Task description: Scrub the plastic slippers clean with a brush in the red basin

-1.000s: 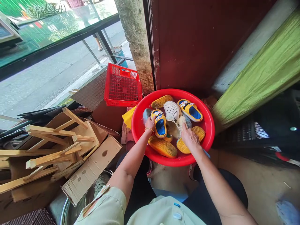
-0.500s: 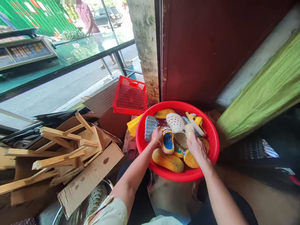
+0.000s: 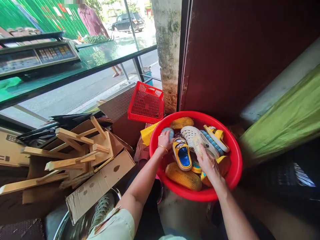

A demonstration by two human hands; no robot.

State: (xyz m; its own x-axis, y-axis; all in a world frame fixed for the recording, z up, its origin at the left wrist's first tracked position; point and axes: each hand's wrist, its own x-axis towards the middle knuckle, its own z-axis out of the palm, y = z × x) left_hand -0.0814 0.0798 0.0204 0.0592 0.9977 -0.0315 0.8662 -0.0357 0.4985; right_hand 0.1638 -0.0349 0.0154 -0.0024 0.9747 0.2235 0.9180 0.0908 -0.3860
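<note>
A wide red basin (image 3: 236,160) holds several clogs and slippers in water. At its left side my left hand (image 3: 165,140) has its fingers closed over a blue-grey slipper (image 3: 171,132), mostly covered by the hand. My right hand (image 3: 208,165) grips a pale, bristly scrub brush (image 3: 198,146) above the white clog (image 3: 188,133). Between the hands lies a yellow slipper with a blue insole (image 3: 184,156). Other yellow slippers lie around them, one sole-up slipper (image 3: 183,176) near the front rim and one strapped slipper (image 3: 217,135) leaning at the right.
Behind the basin sits a red plastic crate (image 3: 147,103). Upturned wooden stools (image 3: 82,150) and cardboard (image 3: 102,183) crowd the left. A metal basin with another clog (image 3: 102,210) is at lower left. A green curtain (image 3: 282,113) hangs at right; a person (image 3: 92,21) is outside.
My left hand has moved from the yellow slipper onto the blue-grey one. The brush has shifted down over the white clog. The view has turned slightly left.
</note>
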